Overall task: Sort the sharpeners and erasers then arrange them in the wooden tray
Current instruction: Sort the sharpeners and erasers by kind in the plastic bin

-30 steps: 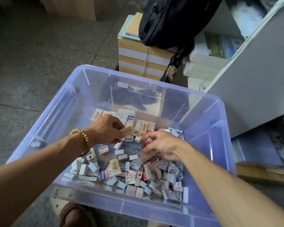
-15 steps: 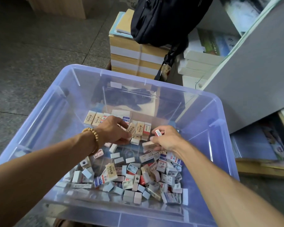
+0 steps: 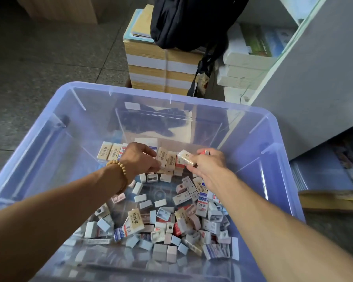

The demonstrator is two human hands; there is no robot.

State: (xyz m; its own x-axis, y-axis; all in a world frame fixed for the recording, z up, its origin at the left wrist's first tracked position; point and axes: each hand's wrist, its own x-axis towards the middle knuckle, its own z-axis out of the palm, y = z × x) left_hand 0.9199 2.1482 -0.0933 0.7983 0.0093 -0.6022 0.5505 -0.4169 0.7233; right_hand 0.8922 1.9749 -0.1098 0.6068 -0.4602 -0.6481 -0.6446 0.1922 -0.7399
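Note:
A clear blue plastic bin (image 3: 55,110) holds a loose heap of small erasers and sharpeners (image 3: 171,226) across its floor. Along the far side stands a row of boxed erasers (image 3: 108,153) set upright side by side. My left hand (image 3: 140,159), a bead bracelet on its wrist, pinches a tan boxed eraser (image 3: 163,157) at the row. My right hand (image 3: 207,162) grips a white boxed eraser (image 3: 185,157) just right of the row's end, with a red-edged piece (image 3: 204,152) showing above the fingers. No wooden tray is in view.
Behind the bin stands a stack of bound paper (image 3: 163,70) with a black bag (image 3: 192,19) on top. A grey cabinet (image 3: 314,88) rises at the right, with books (image 3: 249,60) beside it. Stone floor (image 3: 39,58) lies to the left.
Both hands have moved from the middle of the heap toward the far row. The right hand now holds a white boxed eraser at the row's right end.

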